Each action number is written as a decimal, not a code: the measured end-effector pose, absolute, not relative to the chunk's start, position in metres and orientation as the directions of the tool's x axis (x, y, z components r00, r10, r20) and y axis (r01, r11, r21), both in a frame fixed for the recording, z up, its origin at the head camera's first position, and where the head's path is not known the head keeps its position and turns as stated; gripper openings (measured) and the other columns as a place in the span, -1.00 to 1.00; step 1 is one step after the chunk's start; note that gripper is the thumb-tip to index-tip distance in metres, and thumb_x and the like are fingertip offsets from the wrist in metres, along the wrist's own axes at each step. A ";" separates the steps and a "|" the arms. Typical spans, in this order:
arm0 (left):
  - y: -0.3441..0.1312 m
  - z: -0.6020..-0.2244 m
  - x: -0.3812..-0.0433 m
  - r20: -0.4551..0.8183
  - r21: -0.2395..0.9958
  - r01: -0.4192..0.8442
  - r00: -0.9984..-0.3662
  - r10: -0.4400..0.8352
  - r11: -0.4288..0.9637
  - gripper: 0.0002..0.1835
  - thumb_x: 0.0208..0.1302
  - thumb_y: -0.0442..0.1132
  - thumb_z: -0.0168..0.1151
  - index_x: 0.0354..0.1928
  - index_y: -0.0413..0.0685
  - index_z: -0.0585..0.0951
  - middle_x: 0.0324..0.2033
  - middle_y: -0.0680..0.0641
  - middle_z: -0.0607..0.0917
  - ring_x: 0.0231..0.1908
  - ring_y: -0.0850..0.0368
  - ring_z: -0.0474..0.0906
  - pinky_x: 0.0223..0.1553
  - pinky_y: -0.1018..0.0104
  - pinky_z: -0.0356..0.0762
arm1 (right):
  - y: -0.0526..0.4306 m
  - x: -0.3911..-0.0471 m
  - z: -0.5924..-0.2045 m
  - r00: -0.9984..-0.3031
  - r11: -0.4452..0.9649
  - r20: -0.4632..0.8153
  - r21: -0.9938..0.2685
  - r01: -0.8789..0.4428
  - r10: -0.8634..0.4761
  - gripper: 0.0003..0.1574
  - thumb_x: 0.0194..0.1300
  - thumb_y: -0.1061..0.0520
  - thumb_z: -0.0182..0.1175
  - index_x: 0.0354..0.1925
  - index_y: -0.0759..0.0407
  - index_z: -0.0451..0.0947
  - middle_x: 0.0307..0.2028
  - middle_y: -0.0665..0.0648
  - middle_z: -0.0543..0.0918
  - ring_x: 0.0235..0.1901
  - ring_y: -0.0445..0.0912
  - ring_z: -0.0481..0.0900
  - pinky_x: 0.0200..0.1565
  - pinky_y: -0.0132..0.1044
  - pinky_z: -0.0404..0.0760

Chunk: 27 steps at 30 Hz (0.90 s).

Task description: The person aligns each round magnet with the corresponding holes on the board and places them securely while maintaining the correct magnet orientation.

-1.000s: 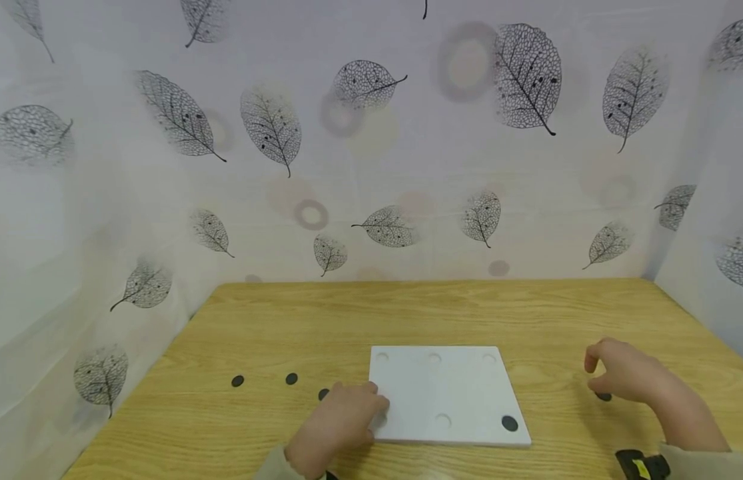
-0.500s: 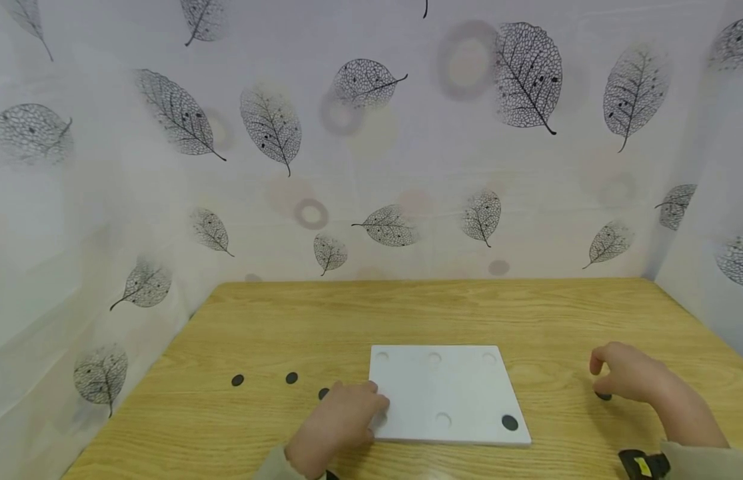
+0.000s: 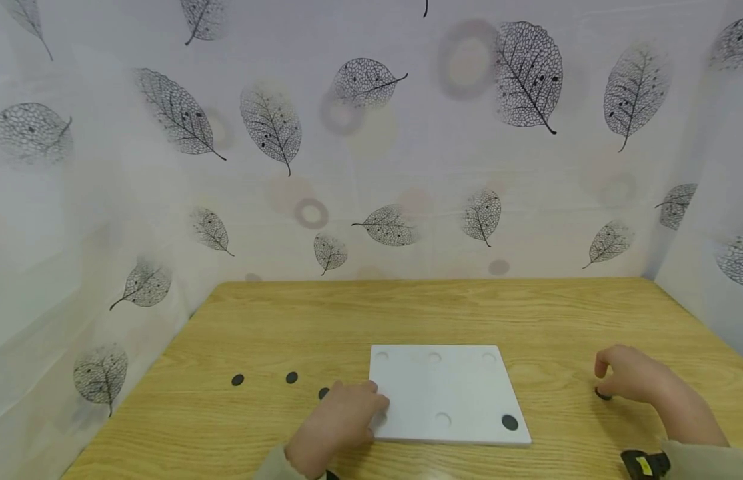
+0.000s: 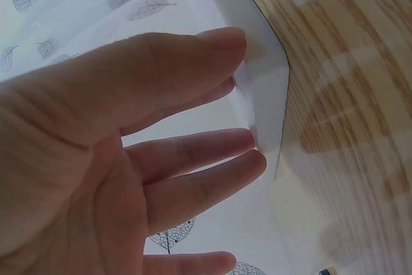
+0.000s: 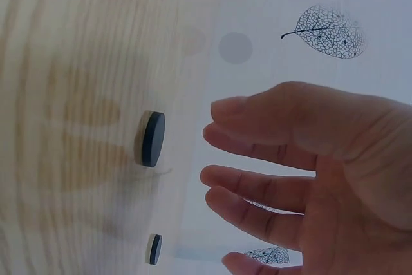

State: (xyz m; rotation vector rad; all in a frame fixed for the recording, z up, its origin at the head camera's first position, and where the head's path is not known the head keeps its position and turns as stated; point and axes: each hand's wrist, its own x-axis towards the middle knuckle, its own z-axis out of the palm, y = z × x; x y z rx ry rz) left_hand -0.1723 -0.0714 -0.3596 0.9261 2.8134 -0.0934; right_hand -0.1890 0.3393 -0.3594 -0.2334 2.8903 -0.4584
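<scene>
A flat white board (image 3: 449,390) with shallow round recesses lies on the table, with one black disc (image 3: 510,423) at its near right corner. My left hand (image 3: 343,415) rests at the board's near left part. In the left wrist view its fingers (image 4: 212,188) are fairly straight, with the tips at the board's edge. On the right, my right hand (image 3: 632,375) is low over another black disc (image 5: 153,138). The thumb and fingers are spread apart and nothing is between them; the right wrist view shows a gap to the disc.
Left of the board, two black discs (image 3: 238,380) (image 3: 292,378) lie apart, and a third black disc (image 3: 324,393) is partly hidden behind the left hand. A smaller-looking disc (image 5: 155,249) shows in the right wrist view. Leaf-patterned sheeting (image 3: 431,147) surrounds the wooden table (image 3: 443,310).
My right hand has shifted slightly right and lower, nearer the disc beneath it. The left hand and the board have stayed in place.
</scene>
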 end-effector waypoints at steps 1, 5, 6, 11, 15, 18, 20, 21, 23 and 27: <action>-0.071 -0.359 -0.172 -0.191 -0.003 0.593 -0.791 0.581 0.805 -0.70 -0.19 -0.12 0.42 -0.31 0.14 0.60 -0.49 0.17 0.45 -0.48 0.32 0.33 -0.33 0.12 0.41 | 0.339 -0.189 -0.359 -0.966 0.940 -0.180 -0.320 -0.119 -0.183 -0.80 -0.08 0.27 0.25 -0.47 0.30 0.41 -0.45 0.12 0.47 -0.49 -0.06 0.32 -0.46 -0.19 0.34; -0.071 -0.359 -0.172 -0.200 -0.002 0.589 -0.792 0.577 0.808 -0.69 -0.19 -0.11 0.41 -0.30 0.14 0.60 -0.48 0.17 0.46 -0.47 0.32 0.34 -0.30 0.09 0.42 | 0.341 -0.190 -0.361 -0.965 0.937 -0.190 -0.331 -0.110 -0.180 -0.80 -0.07 0.27 0.25 -0.46 0.30 0.41 -0.43 0.13 0.47 -0.48 -0.05 0.31 -0.45 -0.18 0.34; -0.071 -0.359 -0.172 -0.202 -0.003 0.589 -0.792 0.576 0.808 -0.69 -0.19 -0.11 0.41 -0.29 0.14 0.60 -0.48 0.17 0.46 -0.46 0.31 0.35 -0.29 0.08 0.42 | 0.342 -0.191 -0.362 -0.965 0.937 -0.192 -0.332 -0.108 -0.179 -0.80 -0.08 0.27 0.25 -0.47 0.29 0.41 -0.43 0.13 0.47 -0.48 -0.05 0.31 -0.45 -0.18 0.34; -0.071 -0.359 -0.173 -0.206 -0.007 0.589 -0.792 0.575 0.808 -0.68 -0.19 -0.10 0.41 -0.28 0.14 0.60 -0.46 0.17 0.47 -0.45 0.31 0.37 -0.26 0.05 0.43 | 0.345 -0.193 -0.365 -0.964 0.935 -0.202 -0.342 -0.099 -0.176 -0.81 -0.08 0.27 0.25 -0.47 0.27 0.42 -0.44 0.10 0.46 -0.49 -0.06 0.30 -0.46 -0.19 0.33; -0.071 -0.359 -0.172 -0.201 -0.011 0.591 -0.791 0.578 0.806 -0.68 -0.19 -0.10 0.41 -0.28 0.14 0.60 -0.47 0.17 0.47 -0.46 0.31 0.36 -0.28 0.07 0.44 | 0.346 -0.193 -0.367 -0.961 0.931 -0.214 -0.355 -0.089 -0.173 -0.83 -0.07 0.28 0.23 -0.47 0.27 0.42 -0.45 0.08 0.45 -0.50 -0.06 0.29 -0.46 -0.19 0.32; -0.071 -0.359 -0.172 -0.196 -0.013 0.592 -0.791 0.579 0.806 -0.68 -0.20 -0.10 0.41 -0.29 0.14 0.60 -0.48 0.17 0.46 -0.47 0.32 0.34 -0.30 0.08 0.43 | 0.345 -0.192 -0.368 -0.960 0.927 -0.222 -0.366 -0.078 -0.169 -0.84 -0.07 0.30 0.22 -0.47 0.27 0.41 -0.47 0.07 0.43 -0.52 -0.07 0.28 -0.47 -0.20 0.31; -0.071 -0.358 -0.172 -0.192 -0.014 0.593 -0.792 0.580 0.805 -0.68 -0.20 -0.11 0.41 -0.29 0.14 0.59 -0.48 0.17 0.46 -0.47 0.32 0.34 -0.31 0.09 0.43 | 0.345 -0.192 -0.368 -0.961 0.928 -0.219 -0.366 -0.077 -0.166 -0.84 -0.08 0.31 0.21 -0.48 0.26 0.40 -0.49 0.06 0.41 -0.53 -0.07 0.27 -0.47 -0.20 0.30; -0.071 -0.359 -0.172 -0.189 -0.016 0.594 -0.792 0.581 0.804 -0.68 -0.20 -0.11 0.41 -0.30 0.14 0.59 -0.48 0.17 0.45 -0.47 0.32 0.33 -0.32 0.10 0.43 | 0.345 -0.192 -0.368 -0.962 0.928 -0.219 -0.364 -0.077 -0.166 -0.84 -0.08 0.31 0.21 -0.48 0.26 0.40 -0.50 0.06 0.41 -0.53 -0.07 0.27 -0.47 -0.20 0.30; -0.071 -0.359 -0.172 -0.185 -0.020 0.596 -0.791 0.583 0.803 -0.68 -0.20 -0.11 0.41 -0.30 0.14 0.59 -0.49 0.17 0.45 -0.48 0.32 0.33 -0.33 0.11 0.43 | 0.345 -0.192 -0.369 -0.963 0.930 -0.217 -0.360 -0.076 -0.163 -0.84 -0.09 0.31 0.21 -0.49 0.25 0.40 -0.52 0.05 0.40 -0.54 -0.07 0.27 -0.48 -0.21 0.29; -0.071 -0.359 -0.172 -0.178 -0.025 0.599 -0.790 0.586 0.800 -0.68 -0.21 -0.10 0.41 -0.30 0.14 0.60 -0.49 0.17 0.45 -0.48 0.32 0.33 -0.35 0.14 0.42 | 0.345 -0.192 -0.371 -0.963 0.933 -0.212 -0.350 -0.084 -0.166 -0.84 -0.10 0.31 0.21 -0.51 0.25 0.39 -0.53 0.05 0.39 -0.54 -0.07 0.28 -0.49 -0.21 0.30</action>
